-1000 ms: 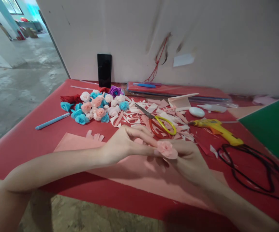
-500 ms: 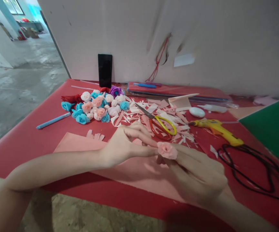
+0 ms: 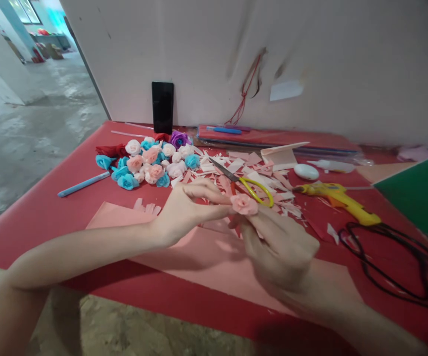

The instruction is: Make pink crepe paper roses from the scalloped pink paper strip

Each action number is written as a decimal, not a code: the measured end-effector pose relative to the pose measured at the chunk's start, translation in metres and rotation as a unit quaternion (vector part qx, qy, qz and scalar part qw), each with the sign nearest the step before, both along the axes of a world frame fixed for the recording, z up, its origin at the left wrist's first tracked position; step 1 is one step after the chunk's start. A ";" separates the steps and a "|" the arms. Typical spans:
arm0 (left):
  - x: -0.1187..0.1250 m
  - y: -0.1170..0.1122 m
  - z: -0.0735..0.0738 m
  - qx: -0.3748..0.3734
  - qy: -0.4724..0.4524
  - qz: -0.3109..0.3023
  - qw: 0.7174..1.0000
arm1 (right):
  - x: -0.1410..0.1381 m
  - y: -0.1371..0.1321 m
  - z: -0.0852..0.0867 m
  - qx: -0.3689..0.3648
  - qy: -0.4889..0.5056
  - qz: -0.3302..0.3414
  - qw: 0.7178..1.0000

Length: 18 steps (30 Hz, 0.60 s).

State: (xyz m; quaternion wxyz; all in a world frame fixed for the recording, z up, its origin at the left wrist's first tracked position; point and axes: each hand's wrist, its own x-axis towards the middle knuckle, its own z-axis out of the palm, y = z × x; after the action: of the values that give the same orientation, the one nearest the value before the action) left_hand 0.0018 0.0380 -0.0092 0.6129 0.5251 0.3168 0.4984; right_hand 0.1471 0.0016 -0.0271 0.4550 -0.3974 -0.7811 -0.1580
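Observation:
A small pink paper rose [image 3: 244, 203] is held up between my two hands, above a pink paper sheet [image 3: 214, 252]. My left hand [image 3: 187, 207] reaches in from the left and pinches the rose's near-left edge between thumb and fingers. From the right, my right hand [image 3: 282, 242] grips it from below, its fingers curled around the base, which is mostly hidden. Just behind the rose lie scissors [image 3: 253, 190] with one yellow and one red handle loop, the red one partly covered. Pink and white paper scraps [image 3: 217, 173] spread around them.
Several paper roses [image 3: 150, 163] in blue, pink, white, red and purple cluster at back left beside a blue pen [image 3: 83, 184]. A dark phone [image 3: 163, 108] leans on the wall. At right lie a yellow glue gun [image 3: 342, 200], its black cord [image 3: 388, 277] and a green board [image 3: 421, 198].
Both hands still hold the rose. It has shifted up and to the left, and my right hand has turned, its fingers curling more beneath the flower.

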 end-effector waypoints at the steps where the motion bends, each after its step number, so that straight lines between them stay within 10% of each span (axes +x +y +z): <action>1: -0.001 0.000 0.001 -0.007 0.008 0.006 1.000 | -0.001 0.004 0.001 0.009 -0.004 0.007 1.000; 7: -0.032 0.008 -0.010 0.160 0.163 0.011 0.974 | 0.000 0.015 0.008 0.075 -0.031 0.061 0.995; 11: -0.067 0.019 -0.038 0.441 0.402 0.002 0.802 | 0.008 0.012 -0.005 0.100 -0.139 0.093 0.981; 18: -0.085 0.010 -0.057 0.437 0.511 -0.031 0.739 | 0.019 0.014 -0.051 0.102 -0.209 0.136 0.963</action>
State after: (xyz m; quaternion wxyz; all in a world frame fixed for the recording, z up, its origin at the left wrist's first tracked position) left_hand -0.0828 0.0478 -0.0666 0.0774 0.9207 0.3133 0.2193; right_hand 0.1663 0.0158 -0.0777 0.3372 -0.1971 -0.8853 -0.2525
